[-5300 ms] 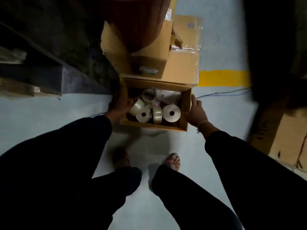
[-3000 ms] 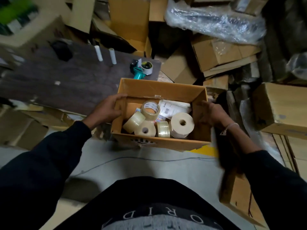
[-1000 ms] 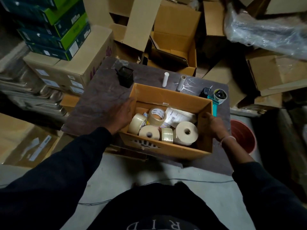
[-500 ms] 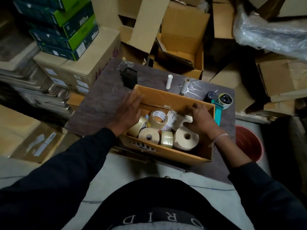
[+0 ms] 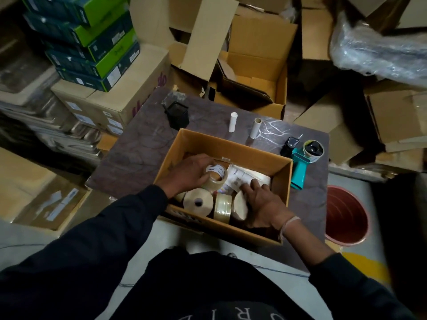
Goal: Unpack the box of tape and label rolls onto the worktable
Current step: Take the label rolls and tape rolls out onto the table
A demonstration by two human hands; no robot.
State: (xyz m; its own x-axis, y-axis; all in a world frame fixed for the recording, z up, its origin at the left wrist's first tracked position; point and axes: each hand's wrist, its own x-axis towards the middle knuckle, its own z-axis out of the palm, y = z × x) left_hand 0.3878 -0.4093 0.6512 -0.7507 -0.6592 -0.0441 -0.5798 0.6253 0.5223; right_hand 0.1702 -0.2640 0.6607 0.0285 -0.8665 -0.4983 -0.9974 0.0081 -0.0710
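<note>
An open cardboard box [image 5: 231, 145] rests on the dark worktable [image 5: 143, 144], its near side hanging over the table's front edge. Both my hands are inside it. My left hand [image 5: 184, 173] grips a clear tape roll [image 5: 217, 175] with a printed white core. My right hand [image 5: 261, 204] lies over a cream label roll [image 5: 239, 205], fingers closed around its right side. Another cream label roll [image 5: 198, 201] and a clear tape roll [image 5: 222, 207] stand on edge along the near wall. A white printed label pack [image 5: 242, 177] lies behind them.
On the table behind the box stand a black mesh cup [image 5: 176, 114] and two white tubes [image 5: 233, 122]. A teal tape dispenser [image 5: 303, 159] lies at its right. A red bucket [image 5: 345, 215] sits on the floor at right. Stacked cartons surround the table.
My left hand moved from the box's left rim into the box and closed on the clear tape roll. My right hand slid down onto the right label roll.
</note>
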